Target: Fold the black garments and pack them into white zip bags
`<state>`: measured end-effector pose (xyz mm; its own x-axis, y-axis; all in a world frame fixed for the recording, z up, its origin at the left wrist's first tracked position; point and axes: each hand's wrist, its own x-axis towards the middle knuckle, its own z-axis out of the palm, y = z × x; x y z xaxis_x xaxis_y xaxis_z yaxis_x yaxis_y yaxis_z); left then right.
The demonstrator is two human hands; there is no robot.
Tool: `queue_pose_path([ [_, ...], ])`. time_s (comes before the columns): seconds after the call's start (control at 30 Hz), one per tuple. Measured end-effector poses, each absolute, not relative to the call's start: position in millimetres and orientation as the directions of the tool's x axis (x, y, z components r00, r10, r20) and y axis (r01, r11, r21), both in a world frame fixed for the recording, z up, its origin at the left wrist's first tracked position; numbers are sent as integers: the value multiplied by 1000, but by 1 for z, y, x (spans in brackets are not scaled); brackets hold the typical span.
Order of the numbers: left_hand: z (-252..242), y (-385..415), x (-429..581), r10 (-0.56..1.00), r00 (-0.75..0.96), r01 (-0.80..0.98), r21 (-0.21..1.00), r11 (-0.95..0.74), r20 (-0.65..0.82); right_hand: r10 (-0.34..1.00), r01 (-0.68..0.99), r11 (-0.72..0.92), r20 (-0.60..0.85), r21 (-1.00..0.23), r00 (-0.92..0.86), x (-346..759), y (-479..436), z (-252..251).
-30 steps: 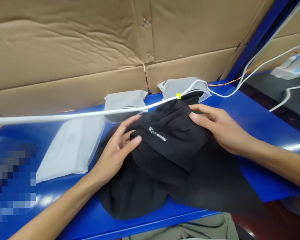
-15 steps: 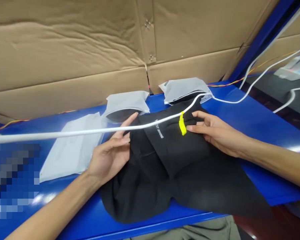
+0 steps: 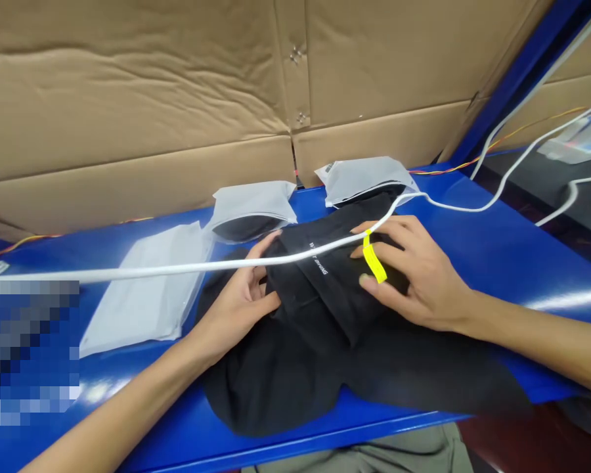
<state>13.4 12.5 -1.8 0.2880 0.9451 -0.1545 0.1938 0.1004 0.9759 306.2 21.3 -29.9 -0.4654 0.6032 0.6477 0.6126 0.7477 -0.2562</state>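
Note:
A black cloth garment [image 3: 320, 368] with white lettering lies partly folded on the blue table, its lower part spread towards the front edge. My left hand [image 3: 249, 289] grips the left edge of the folded part, thumb in front and the other fingers partly hidden behind the cloth. On the right side of the fold rests my right hand [image 3: 408, 276], its fingers bent and spread over the fabric. A white cable [image 3: 217, 265] crosses above the garment. From it hangs a yellow tag [image 3: 375, 264], in front of my right fingers.
White zip bags stand behind the garment: a middle bag [image 3: 256, 197] and a right bag [image 3: 367, 176], both with black cloth showing. Another white bag [image 3: 142, 282] lies flat at left. Cardboard [image 3: 142, 85] lines the back of the blue table [image 3: 512, 243].
My left hand has moved right and closed on the edge of the cloth. My right hand has come forward over the fold, fingers spreading. The tag has swung slightly.

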Motion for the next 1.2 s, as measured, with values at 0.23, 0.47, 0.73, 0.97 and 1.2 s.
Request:
queue_pose_path([
  [0.23, 0, 9, 12, 918, 361, 156, 981, 112, -162, 300, 327, 945, 413, -6, -860, 297, 8, -22],
  [0.47, -3, 11, 18, 917, 368, 226, 971, 74, -155, 337, 348, 936, 403, -48, -851, 295, 9, -18],
  [0.73, -1, 11, 17, 911, 370, 140, 980, 141, -184, 520, 378, 854, 591, -357, -616, 296, 9, -25],
  [0.97, -4, 14, 13, 928, 345, 174, 981, 82, -139, 872, 367, 466, 349, -805, -342, 304, 16, -18],
  [1.2, -2, 11, 5, 880, 475, 519, 808, -279, -2, 772, 332, 589, 390, -737, -502, 309, 21, -18],
])
